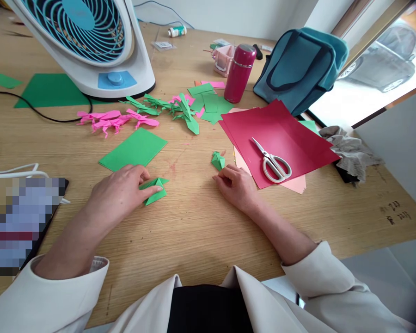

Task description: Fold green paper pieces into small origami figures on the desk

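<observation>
My left hand (119,192) lies on the wooden table (201,231) with its fingers pressed down on a folded green paper piece (156,190). My right hand (236,185) rests beside it, fingers curled, fingertips close to a small folded green paper piece (217,160) just beyond them; whether it touches that piece I cannot tell. A flat green paper sheet (133,149) lies just beyond my left hand.
Scissors (273,162) lie on red paper sheets (280,138) at the right. Pink (114,120) and green (166,107) folded figures sit mid-table. Behind stand a fan (90,41), a magenta flask (240,73) and a teal bag (298,67). A tablet (21,222) lies at left.
</observation>
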Demonstrator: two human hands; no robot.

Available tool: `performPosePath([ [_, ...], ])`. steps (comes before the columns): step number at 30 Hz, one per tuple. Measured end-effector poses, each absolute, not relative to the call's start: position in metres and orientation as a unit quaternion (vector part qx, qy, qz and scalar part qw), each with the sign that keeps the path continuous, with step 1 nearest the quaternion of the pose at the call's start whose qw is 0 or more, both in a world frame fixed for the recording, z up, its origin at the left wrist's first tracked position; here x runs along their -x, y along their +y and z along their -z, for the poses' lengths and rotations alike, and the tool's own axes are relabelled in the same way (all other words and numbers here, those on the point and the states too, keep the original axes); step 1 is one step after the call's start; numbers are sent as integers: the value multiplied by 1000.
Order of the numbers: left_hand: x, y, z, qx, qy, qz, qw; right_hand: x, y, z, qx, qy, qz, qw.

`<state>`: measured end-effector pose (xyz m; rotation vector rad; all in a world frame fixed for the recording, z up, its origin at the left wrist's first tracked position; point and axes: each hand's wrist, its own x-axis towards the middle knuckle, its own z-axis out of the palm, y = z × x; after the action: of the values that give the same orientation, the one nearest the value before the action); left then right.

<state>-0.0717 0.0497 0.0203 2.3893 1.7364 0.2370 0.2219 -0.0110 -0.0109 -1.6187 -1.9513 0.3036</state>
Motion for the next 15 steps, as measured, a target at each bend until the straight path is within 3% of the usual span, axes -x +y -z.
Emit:
performPosePath([
  [15, 48, 45, -27, -775, 569, -119, 248, -218, -13, 9, 577, -744, -126, 312],
])
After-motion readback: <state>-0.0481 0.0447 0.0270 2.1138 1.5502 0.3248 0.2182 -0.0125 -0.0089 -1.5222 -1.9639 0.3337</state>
